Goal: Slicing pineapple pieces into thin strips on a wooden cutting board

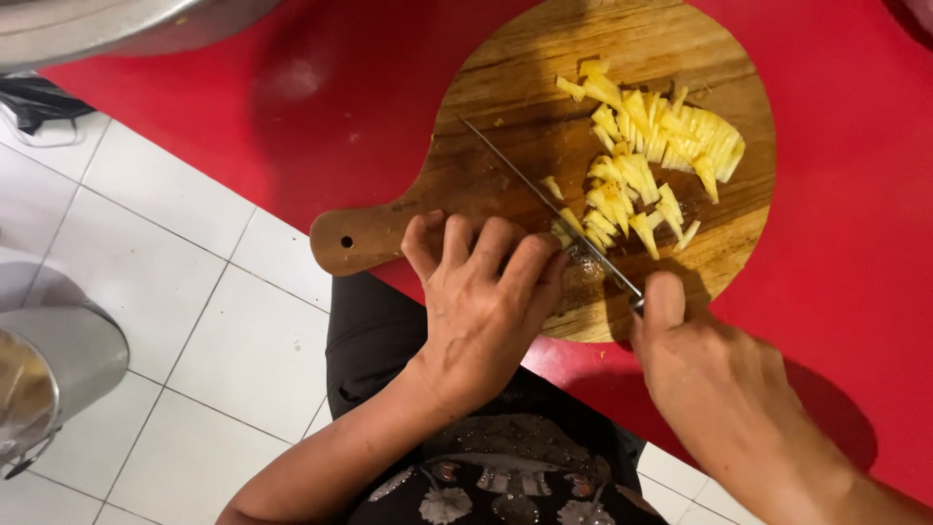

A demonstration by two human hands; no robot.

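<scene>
- We saw the left hand [481,297] curled, knuckles up, fingertips pinning a small yellow piece [569,226] against the wooden cutting board [505,107].
- The right hand [714,389] was closed around the knife handle; the handle was mostly hidden in the fist, so we read the grip from the thumb on top.
- The knife [549,204] blade ran diagonally, tip up-left, heel down-right toward the right hand, and lay just beside the left fingertips.
- The piece under the left fingers sat at the blade's mid-length, on the far side of the knuckles; the left hand was the nearer of the two to it.
- The pile of cut yellow strips [656,156] lay beyond the blade, up-right of both hands, apart from the left hand.
- The board rested on a red table [846,194], its handle pointing left toward the white tiled floor [165,272].
- A metal pot [49,374] stood at the lower left, probably on the floor.
</scene>
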